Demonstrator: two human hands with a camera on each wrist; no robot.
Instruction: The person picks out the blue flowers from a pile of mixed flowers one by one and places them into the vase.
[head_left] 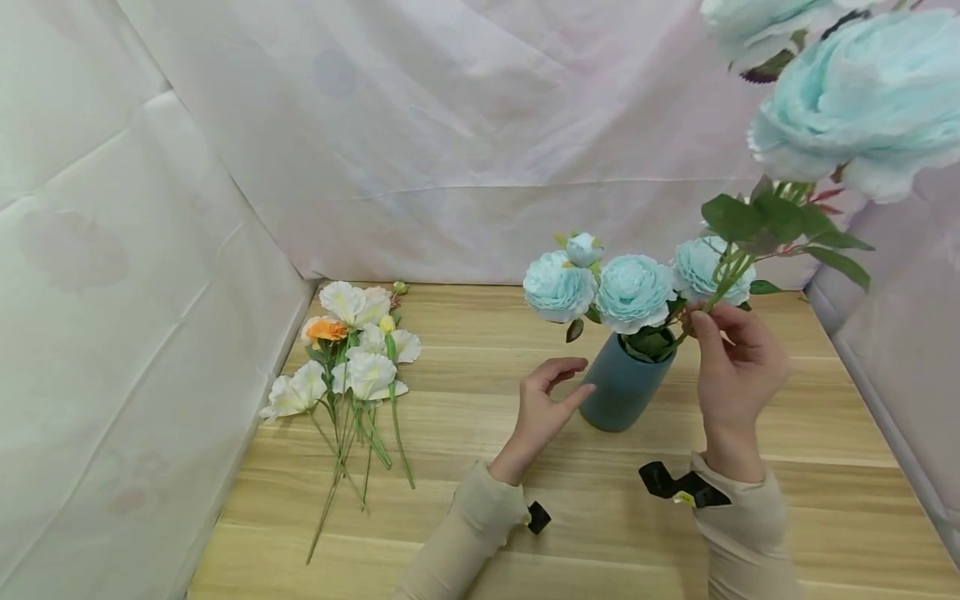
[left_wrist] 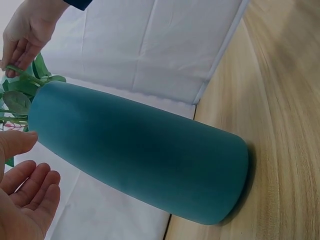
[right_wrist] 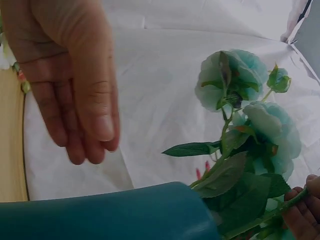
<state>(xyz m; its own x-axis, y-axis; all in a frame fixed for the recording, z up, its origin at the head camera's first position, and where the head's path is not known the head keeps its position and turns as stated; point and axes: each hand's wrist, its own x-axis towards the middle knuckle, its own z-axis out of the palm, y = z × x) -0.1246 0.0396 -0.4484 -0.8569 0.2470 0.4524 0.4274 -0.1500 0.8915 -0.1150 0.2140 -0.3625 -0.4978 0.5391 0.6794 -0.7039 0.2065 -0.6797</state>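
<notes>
A blue-green vase (head_left: 627,385) stands on the table, with pale blue artificial flowers (head_left: 636,292) rising from its mouth. My right hand (head_left: 742,367) pinches the green stem (head_left: 718,293) of another pale blue flower spray, whose large blooms (head_left: 862,104) tower at the upper right. In the right wrist view, that stem (right_wrist: 267,215) slants from the vase mouth to the fingers. My left hand (head_left: 551,408) is beside the vase's left side, fingers relaxed and apart from each other. The left wrist view shows its thumb near the vase rim and its palm turned up, holding nothing.
On the left of the wooden table (head_left: 465,467) lies a loose bunch of artificial flowers: white blooms (head_left: 371,375), an orange one (head_left: 327,328) and a yellow bud (head_left: 387,323), stems toward the front. White cloth (head_left: 465,150) hangs behind and along both sides.
</notes>
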